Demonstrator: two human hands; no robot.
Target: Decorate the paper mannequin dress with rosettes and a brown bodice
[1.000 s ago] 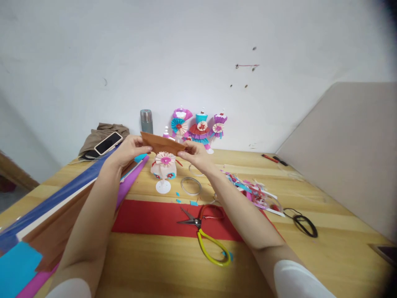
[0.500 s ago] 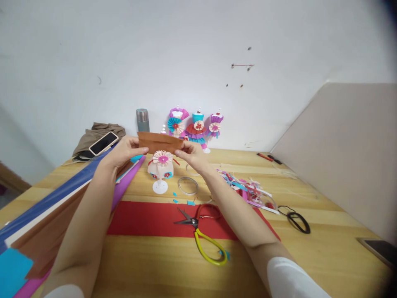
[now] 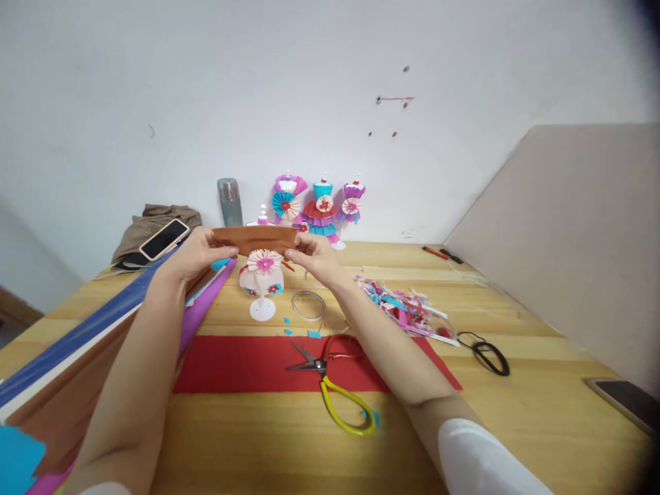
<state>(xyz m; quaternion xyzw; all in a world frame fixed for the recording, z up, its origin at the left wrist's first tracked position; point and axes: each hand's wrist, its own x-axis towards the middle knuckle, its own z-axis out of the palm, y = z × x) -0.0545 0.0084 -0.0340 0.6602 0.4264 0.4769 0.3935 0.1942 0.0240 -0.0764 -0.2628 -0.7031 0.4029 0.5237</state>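
Note:
A folded strip of brown paper (image 3: 255, 240) is stretched level between my two hands. My left hand (image 3: 199, 253) pinches its left end, thumb in front, and my right hand (image 3: 314, 256) pinches its right end. The strip hangs in front of the upper part of a small white stand (image 3: 262, 309), which bears a pale paper dress (image 3: 261, 280) with a pink-centred rosette (image 3: 265, 262). Scissors (image 3: 322, 368) with one red and one yellow handle lie with blades apart on a red paper sheet (image 3: 227, 364).
Three decorated dress stands (image 3: 322, 206) and a flask (image 3: 229, 201) stand by the wall. At left are a phone (image 3: 163, 239), cloth (image 3: 149, 223) and coloured paper sheets (image 3: 82, 344). Paper scraps (image 3: 405, 306), a black band (image 3: 491, 359) and another phone (image 3: 626, 402) lie at right.
The brown strip has dropped slightly relative to the dress stand, its top edge now more level. The whole view has shifted a little. Both hands keep their hold.

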